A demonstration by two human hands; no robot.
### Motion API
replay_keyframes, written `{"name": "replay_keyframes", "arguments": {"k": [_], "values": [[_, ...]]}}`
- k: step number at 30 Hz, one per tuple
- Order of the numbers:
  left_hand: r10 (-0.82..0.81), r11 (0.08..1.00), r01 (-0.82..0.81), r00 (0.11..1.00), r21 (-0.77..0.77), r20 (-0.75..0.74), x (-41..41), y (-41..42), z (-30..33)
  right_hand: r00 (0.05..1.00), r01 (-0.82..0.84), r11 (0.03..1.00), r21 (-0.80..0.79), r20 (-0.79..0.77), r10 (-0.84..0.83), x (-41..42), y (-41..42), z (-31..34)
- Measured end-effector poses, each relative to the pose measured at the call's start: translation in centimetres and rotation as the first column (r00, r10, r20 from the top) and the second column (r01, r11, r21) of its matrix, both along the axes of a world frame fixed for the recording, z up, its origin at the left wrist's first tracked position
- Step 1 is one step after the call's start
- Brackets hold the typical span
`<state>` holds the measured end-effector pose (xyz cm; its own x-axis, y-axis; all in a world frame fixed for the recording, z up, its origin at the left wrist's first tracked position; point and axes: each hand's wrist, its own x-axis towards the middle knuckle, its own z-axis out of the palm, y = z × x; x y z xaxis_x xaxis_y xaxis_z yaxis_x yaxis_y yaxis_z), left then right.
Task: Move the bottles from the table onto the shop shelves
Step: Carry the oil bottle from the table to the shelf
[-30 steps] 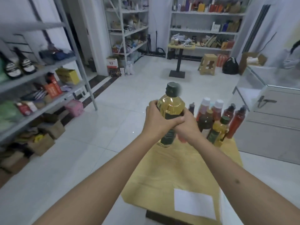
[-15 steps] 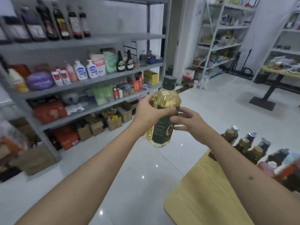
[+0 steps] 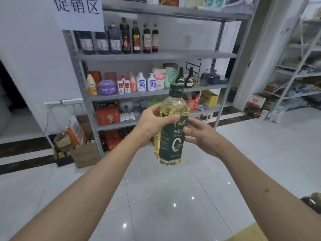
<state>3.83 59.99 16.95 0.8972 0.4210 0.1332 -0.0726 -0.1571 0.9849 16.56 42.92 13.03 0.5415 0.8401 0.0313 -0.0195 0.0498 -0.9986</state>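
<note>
Oil bottle (image 3: 171,126) upright, gripped in left hand (image 3: 152,126); right hand (image 3: 202,136) loosely open, fingertips touching label. Shelves (image 3: 156,55) straight ahead, well apart

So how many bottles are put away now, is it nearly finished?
Can't count that. Dark bottles already stand on the shelf, though who put them there is unknown. The oil bottle is in hand: left hand grips it, right hand touches it. It isn't shelved yet.
</note>
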Motion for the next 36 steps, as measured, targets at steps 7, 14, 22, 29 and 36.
{"name": "replay_keyframes", "arguments": {"k": [7,14,22,29,36], "values": [[0.013,0.999,-0.012,0.999,-0.04,0.042,2.5,8.8,-0.4,0.998,-0.05,0.999,0.017,-0.033,0.051,3.4,9.0,0.6],[-0.028,0.999,0.03,0.997,-0.028,0.073,6.4,17.7,0.5,0.999,-0.048,0.995,0.082,-0.015,0.05,6.7,17.7,2.4],[0.095,0.995,-0.095,0.99,-0.004,0.1,12.5,23.9,0.3,0.998,0.053,0.989,0.136,0.014,-0.055,12.8,25.1,2.9],[0.133,0.991,-0.132,0.987,-0.011,0.088,21.4,28.7,-0.1,0.994,0.102,0.981,0.165,0.014,-0.106,22.0,30.1,2.9],[0.146,0.989,-0.146,0.983,-0.012,0.108,31.6,33.4,1.3,0.984,0.145,0.983,0.117,0.089,-0.156,32.1,34.6,5.2]]}}
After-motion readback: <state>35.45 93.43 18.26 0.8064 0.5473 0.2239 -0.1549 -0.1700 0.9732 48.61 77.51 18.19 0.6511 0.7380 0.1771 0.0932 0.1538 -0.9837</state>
